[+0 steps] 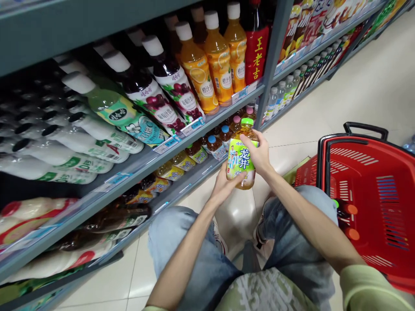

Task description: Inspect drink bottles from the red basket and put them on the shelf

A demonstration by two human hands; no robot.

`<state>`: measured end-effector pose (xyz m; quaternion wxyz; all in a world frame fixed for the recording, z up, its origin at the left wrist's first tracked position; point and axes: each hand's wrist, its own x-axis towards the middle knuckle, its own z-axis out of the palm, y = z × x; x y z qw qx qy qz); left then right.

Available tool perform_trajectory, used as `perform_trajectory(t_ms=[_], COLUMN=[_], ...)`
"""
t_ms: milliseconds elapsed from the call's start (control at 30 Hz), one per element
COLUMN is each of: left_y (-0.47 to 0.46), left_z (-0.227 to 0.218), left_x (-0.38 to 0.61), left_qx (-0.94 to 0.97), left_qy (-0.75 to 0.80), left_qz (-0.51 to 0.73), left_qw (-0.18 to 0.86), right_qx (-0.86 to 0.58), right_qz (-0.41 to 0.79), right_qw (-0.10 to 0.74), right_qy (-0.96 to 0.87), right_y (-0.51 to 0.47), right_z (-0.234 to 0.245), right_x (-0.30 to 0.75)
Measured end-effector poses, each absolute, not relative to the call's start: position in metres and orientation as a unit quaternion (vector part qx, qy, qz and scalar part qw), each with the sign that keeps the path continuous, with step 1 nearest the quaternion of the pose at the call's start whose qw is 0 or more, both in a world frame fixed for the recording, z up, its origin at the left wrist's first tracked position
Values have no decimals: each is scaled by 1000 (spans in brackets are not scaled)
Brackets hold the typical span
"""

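Both of my hands hold a bottle of tea in front of the lower shelf. It has a green cap, a yellow-green label with large Chinese characters, and brownish liquid showing at its base. My left hand grips it low on the left side, thumb across the label's bottom. Around the upper right side, below the cap, wraps my right hand, its thumb lying on the label. The fingers behind the bottle are hidden. The bottle stands nearly upright, its label turned towards me.
On the shelf at left stand orange juice bottles, grape juice bottles and white drink bottles. Smaller bottles line the bottom shelf. A red shopping basket with orange-capped bottles stands beside my right knee.
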<state>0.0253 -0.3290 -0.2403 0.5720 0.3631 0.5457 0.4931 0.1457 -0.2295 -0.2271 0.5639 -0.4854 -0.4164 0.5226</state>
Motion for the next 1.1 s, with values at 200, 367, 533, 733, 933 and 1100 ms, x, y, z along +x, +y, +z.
perform_trajectory(t_ms=[200, 367, 533, 733, 933, 1100], left_y=[-331, -339, -342, -356, -385, -393], left_z=[-237, -234, -225, -227, -227, -232], left_x=[25, 29, 21, -3, -2, -8], left_qx=[499, 483, 413, 350, 177, 187], left_qy=[647, 647, 609, 536, 360, 324], left_qz=[401, 448, 515, 535, 549, 517], left_qw=[414, 384, 439, 552, 733, 770], right_qx=[-529, -514, -474, -431, -312, -320], right_qz=[448, 469, 530, 646, 767, 776], right_qw=[570, 565, 557, 488, 405, 428], right_qy=[-440, -443, -430, -398, -388, -336], right_y=[-235, -241, -240, -237, -248, -268], right_z=[-243, -238, -223, -207, -205, -192], right_x=[142, 137, 142, 152, 131, 112])
